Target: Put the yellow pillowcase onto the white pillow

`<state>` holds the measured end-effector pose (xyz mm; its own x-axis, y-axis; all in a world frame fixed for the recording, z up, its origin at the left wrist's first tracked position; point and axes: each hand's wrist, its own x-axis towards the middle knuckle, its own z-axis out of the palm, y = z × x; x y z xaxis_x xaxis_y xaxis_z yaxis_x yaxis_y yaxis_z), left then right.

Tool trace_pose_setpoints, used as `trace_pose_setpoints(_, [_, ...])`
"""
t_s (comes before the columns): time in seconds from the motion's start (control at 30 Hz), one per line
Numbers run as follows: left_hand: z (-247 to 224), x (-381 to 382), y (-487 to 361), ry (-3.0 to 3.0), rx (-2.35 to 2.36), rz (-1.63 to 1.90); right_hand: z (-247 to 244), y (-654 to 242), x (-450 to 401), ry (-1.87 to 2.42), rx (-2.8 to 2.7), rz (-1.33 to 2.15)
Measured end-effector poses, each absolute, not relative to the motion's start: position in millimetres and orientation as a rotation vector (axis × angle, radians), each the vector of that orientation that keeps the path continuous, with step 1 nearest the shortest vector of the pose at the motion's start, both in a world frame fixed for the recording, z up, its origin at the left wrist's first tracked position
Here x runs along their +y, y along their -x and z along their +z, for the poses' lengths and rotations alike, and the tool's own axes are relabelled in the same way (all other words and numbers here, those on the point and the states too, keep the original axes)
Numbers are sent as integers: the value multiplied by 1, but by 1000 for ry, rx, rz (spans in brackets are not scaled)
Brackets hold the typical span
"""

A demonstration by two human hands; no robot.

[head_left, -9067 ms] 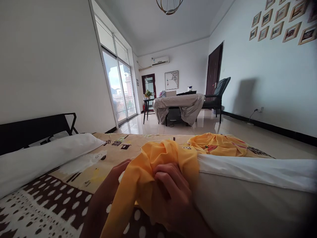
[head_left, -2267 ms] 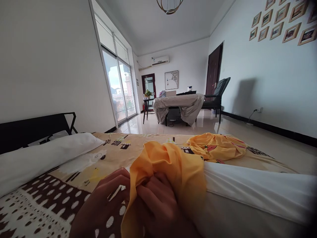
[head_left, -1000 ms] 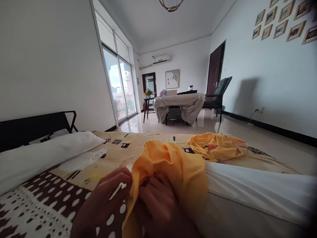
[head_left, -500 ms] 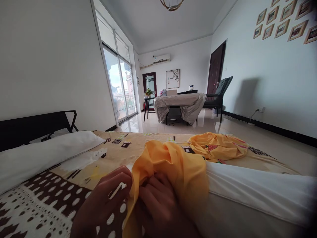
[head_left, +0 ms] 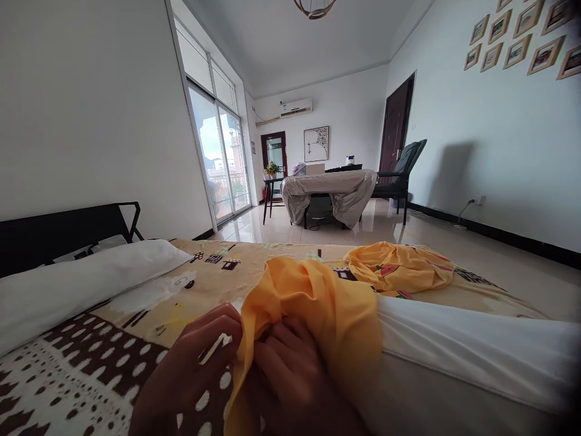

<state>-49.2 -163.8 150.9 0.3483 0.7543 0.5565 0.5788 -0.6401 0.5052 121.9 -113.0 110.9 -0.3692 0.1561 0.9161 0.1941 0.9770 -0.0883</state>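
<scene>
Yellow cloth (head_left: 313, 290) is bunched around the left end of a long white pillow (head_left: 472, 345) lying across the lower right. My left hand (head_left: 200, 357) pinches the cloth's left edge, with its fingers curled. Beside it, my right hand (head_left: 290, 369) is closed on the cloth just inside the opening; its fingertips are hidden in the folds. A second yellow cloth (head_left: 399, 266) with red and green prints lies crumpled behind the pillow.
The patterned bedspread (head_left: 254, 257) lies under everything. Another white pillow (head_left: 100, 272) rests at the left near the black headboard (head_left: 63, 233). Beyond the bed stand a covered table (head_left: 329, 181) and a dark chair (head_left: 402, 175).
</scene>
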Motion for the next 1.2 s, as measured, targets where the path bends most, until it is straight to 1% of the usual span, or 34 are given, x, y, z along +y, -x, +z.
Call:
trace_pose_setpoints(0.33, [150, -164, 48, -2373, 1252, 1177, 112, -123, -114, 254, -1972, -38])
trace_pose_setpoints(1.2, [152, -164, 43, -2331, 1201, 1174, 113, -121, -113, 233, -1951, -63])
